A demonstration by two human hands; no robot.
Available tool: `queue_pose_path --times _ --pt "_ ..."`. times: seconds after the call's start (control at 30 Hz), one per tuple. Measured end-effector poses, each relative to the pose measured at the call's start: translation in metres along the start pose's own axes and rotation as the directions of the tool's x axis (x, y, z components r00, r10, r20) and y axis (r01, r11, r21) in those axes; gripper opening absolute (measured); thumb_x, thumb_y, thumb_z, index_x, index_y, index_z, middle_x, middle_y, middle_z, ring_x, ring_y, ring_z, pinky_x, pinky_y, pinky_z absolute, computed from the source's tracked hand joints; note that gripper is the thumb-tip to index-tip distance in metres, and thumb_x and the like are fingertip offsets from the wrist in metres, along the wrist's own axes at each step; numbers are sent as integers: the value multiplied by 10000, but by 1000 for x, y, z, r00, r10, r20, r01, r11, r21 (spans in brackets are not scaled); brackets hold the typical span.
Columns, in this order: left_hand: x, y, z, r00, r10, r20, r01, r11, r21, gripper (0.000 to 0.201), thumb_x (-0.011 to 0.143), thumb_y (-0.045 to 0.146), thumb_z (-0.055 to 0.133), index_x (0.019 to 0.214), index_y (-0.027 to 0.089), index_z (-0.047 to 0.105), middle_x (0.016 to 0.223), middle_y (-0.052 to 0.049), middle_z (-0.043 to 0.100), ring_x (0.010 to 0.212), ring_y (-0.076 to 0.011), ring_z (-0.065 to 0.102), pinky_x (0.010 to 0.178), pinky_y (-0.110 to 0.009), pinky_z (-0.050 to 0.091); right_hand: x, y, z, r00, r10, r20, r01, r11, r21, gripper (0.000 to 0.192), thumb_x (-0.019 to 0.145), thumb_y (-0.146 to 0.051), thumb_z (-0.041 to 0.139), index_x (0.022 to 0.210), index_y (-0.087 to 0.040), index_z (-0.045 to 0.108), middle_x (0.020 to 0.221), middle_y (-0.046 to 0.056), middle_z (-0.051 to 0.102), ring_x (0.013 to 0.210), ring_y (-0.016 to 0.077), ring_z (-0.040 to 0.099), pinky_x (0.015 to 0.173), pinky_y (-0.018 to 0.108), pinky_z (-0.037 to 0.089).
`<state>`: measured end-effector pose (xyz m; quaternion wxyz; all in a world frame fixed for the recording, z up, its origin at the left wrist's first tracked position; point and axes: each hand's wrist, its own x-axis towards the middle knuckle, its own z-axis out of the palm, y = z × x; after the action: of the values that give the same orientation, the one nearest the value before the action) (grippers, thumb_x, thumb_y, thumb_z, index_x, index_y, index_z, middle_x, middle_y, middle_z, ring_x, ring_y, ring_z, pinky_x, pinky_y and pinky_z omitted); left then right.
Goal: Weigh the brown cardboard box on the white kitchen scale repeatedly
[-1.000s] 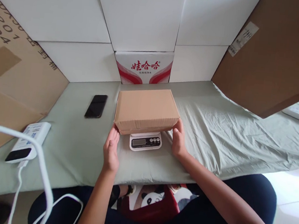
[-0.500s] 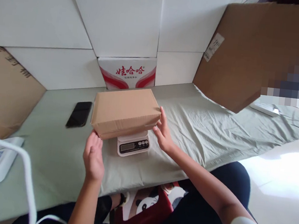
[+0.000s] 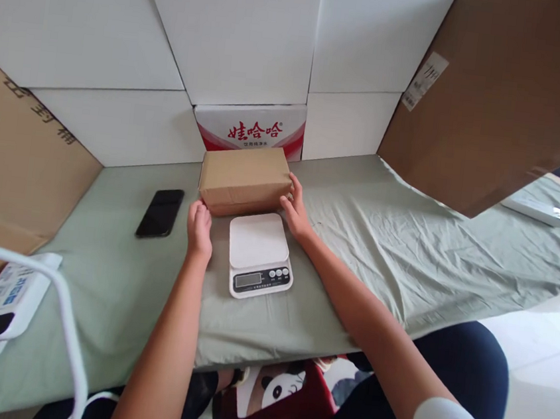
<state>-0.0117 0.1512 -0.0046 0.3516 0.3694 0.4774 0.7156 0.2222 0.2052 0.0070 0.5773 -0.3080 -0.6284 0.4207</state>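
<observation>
A closed brown cardboard box (image 3: 246,179) is behind the scale, in front of the white carton with red print. My left hand (image 3: 200,229) grips its lower left front corner, fingers curled against it. At the box's right end, my right hand (image 3: 296,208) holds the other side, its fingers along the edge and thumb at the front. Just in front of the box lies a white digital kitchen scale (image 3: 259,244) with a bare plate. Its dark panel has a small display and round buttons facing me.
Left of the box lies a black phone (image 3: 160,213). A white power bank (image 3: 8,297) with a cable (image 3: 67,307) is at the left edge. White boxes (image 3: 232,38) wall off the back, with large cardboard panels (image 3: 492,92) to the right and left. Green cloth (image 3: 356,244) covers the table.
The cardboard box has moved away from me, from above the scale to behind it, with both hands on it. The scale's plate is now uncovered. The camera view has shifted slightly.
</observation>
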Motion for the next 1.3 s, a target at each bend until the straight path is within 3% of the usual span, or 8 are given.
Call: queue_pose_path --times 0.2,0.37,0.43,0.7,0.87,1.07,1.3 --pt "-1 -7 -1 999 -36 11 36 998 44 677 804 757 591 1215 222 638 1396 -181 639 1402 -287 559 1179 -454 406 0 1 -6 999 41 -27 -41 999 -23 863 872 -750 537 1567 -312 273 1648 68 405 1517 300 411 1306 546 268" --pt "5 -4 -9 995 43 -95 -33 994 103 684 829 743 557 1231 194 626 1460 -189 591 1434 -282 519 1207 -442 374 -2 -3 -13 984 -28 -177 23 999 -29 815 925 -702 486 1604 -365 188 1764 -36 94 1649 241 101 1344 506 177" --pt "5 -2 -11 990 35 -134 -24 996 83 672 843 725 543 1257 200 613 1490 -186 566 1456 -274 497 1217 -436 357 -4 -5 -16 977 -27 -210 24 1000 -16 807 937 -681 482 1614 -381 161 1766 -55 54 1654 230 67 1346 502 174" --pt "-1 -4 -1 998 5 -64 -1 998 65 753 818 782 547 1278 191 616 1500 -207 563 1471 -285 485 1218 -433 353 -7 -5 -18 975 154 -159 -146 987 62 840 896 -695 531 1612 -422 186 1755 -43 165 1623 257 214 1306 604 229" --pt "-4 -3 2 1000 -8 -2 8 999 48 740 829 781 541 1300 216 629 1483 -185 592 1459 -278 505 1214 -424 364 -6 -4 -16 987 137 -82 -134 990 37 801 904 -681 535 1599 -430 226 1738 -74 222 1618 238 234 1304 568 280" --pt "-7 -5 9 1000 -10 -1 10 1000 26 679 858 708 576 1305 199 616 1478 -172 599 1445 -273 517 1209 -411 373 -5 -5 -12 998 61 -31 -61 998 2 896 885 -705 568 1620 -318 233 1708 19 325 1611 272 259 1326 548 229" --pt "-4 -7 8 999 -40 5 40 999 21 682 848 717 586 1270 182 623 1423 -175 633 1412 -273 548 1177 -394 414 -5 -4 -10 994 100 -44 -101 994 -28 877 865 -685 595 1605 -327 289 1707 -13 329 1592 305 298 1313 547 279"
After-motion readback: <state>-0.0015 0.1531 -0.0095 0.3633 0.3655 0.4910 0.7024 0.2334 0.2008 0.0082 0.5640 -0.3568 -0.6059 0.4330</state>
